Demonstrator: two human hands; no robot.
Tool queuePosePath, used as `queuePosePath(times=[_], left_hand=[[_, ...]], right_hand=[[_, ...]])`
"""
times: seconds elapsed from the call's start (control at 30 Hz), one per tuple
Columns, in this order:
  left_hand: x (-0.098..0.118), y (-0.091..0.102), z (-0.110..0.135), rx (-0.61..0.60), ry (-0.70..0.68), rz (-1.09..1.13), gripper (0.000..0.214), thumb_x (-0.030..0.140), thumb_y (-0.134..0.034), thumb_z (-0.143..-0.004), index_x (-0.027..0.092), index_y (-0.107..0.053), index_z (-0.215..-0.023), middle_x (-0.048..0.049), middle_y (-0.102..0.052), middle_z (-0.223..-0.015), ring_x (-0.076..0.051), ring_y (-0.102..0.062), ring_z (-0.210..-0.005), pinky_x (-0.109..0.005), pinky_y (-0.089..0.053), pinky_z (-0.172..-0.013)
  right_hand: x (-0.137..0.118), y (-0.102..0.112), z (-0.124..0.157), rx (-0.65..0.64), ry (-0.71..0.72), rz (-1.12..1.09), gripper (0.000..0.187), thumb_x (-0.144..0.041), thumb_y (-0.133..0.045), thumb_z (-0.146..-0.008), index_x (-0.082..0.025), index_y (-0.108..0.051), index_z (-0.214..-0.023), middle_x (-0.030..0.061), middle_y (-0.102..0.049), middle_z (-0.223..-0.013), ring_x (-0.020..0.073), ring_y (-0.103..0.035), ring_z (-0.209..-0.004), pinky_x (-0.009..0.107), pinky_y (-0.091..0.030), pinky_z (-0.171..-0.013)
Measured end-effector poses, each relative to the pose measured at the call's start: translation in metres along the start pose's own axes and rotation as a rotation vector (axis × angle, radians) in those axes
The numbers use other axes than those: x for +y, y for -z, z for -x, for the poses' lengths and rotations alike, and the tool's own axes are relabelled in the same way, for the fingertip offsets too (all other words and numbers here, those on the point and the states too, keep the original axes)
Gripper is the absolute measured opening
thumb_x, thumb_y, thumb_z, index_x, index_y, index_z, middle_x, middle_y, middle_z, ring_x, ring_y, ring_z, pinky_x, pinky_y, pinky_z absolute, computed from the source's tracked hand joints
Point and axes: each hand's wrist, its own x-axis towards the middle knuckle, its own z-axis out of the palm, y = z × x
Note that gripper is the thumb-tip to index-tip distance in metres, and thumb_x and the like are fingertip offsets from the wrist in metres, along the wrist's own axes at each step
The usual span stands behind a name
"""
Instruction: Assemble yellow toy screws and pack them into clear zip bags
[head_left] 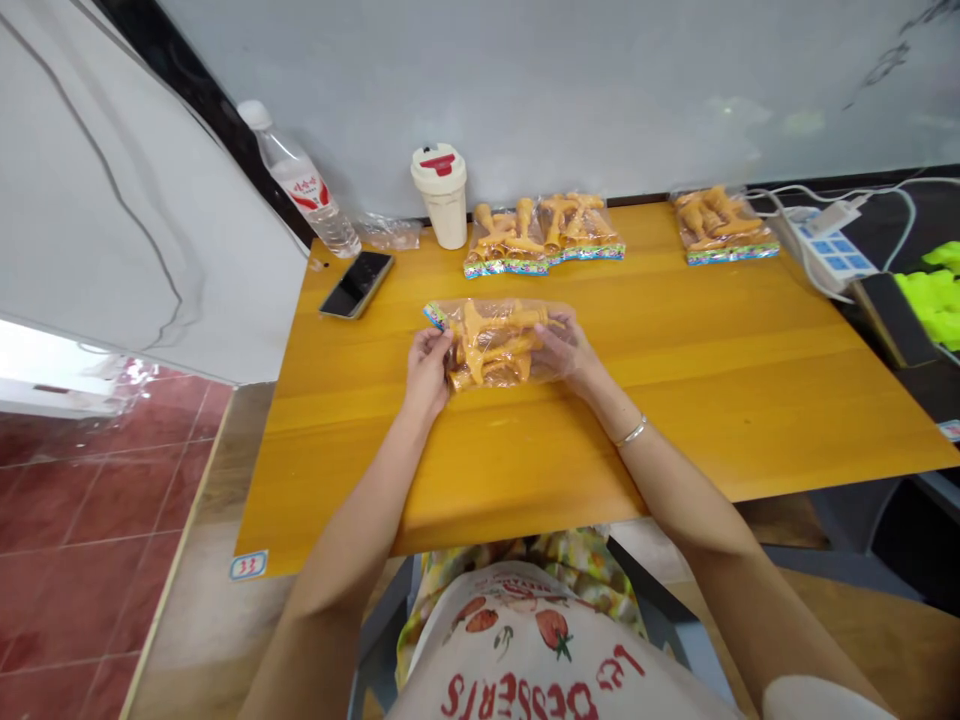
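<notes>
A person's left hand [427, 372] and right hand [564, 350] hold a crinkly clear plastic bag [499, 345] of knobbly orange rubber toys, fingers closed around both ends, on a glossy yellow wood-grain tabletop [675, 330]. Beyond the fingers lie more clear bags of orange toys [544, 237], and to their left, a black smartphone [357, 284].

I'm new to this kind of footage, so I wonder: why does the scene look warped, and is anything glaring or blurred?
In the head view, wide-angle distortion seems to stretch the forearms and slant the wooden table; soft glare lies on the pale wall and the plastic bag; the left hand and right hand look sharp.
</notes>
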Motion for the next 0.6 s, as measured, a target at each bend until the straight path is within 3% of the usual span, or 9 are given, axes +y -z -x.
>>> queuePosePath(times=[0.17,0.27,0.43,0.6], left_hand=[[-0.001,-0.010,0.007,0.000,0.033,0.138,0.045,0.044,-0.088,-0.063,0.020,-0.060,-0.088,0.0025,-0.070,-0.082,-0.011,-0.065,-0.068,-0.022,-0.049,-0.062],[-0.002,-0.012,0.009,-0.023,0.024,0.144,0.041,0.042,-0.089,-0.063,0.019,-0.063,-0.086,0.0019,-0.071,-0.081,-0.011,-0.066,-0.069,-0.021,-0.050,-0.064],[-0.007,-0.010,0.007,-0.028,0.014,0.190,0.030,0.030,-0.087,-0.067,0.019,-0.063,-0.080,0.0050,-0.069,-0.074,-0.008,-0.064,-0.064,-0.020,-0.053,-0.067],[-0.005,-0.009,0.006,-0.016,0.023,0.203,0.024,0.025,-0.083,-0.072,0.019,-0.060,-0.078,0.0052,-0.067,-0.069,-0.008,-0.062,-0.061,-0.021,-0.052,-0.066]], right_hand=[[-0.007,-0.004,0.006,-0.128,-0.117,0.004,0.052,-0.060,-0.083,-0.067,-0.022,-0.067,-0.099,0.0060,-0.074,-0.101,0.0230,-0.070,-0.097,0.035,-0.058,-0.089],[-0.005,-0.003,0.007,-0.120,-0.160,0.025,0.052,-0.060,-0.083,-0.066,-0.022,-0.068,-0.098,0.0046,-0.075,-0.100,0.0221,-0.071,-0.095,0.035,-0.059,-0.088],[-0.001,-0.004,0.008,-0.128,-0.035,0.131,0.059,-0.061,-0.077,-0.075,-0.027,-0.059,-0.120,0.0030,-0.074,-0.108,0.0247,-0.071,-0.101,0.041,-0.058,-0.094],[0.005,-0.001,0.002,-0.155,0.071,0.299,0.068,-0.070,-0.070,-0.076,-0.026,-0.054,-0.125,0.0048,-0.073,-0.104,0.0271,-0.070,-0.103,0.045,-0.057,-0.094]])
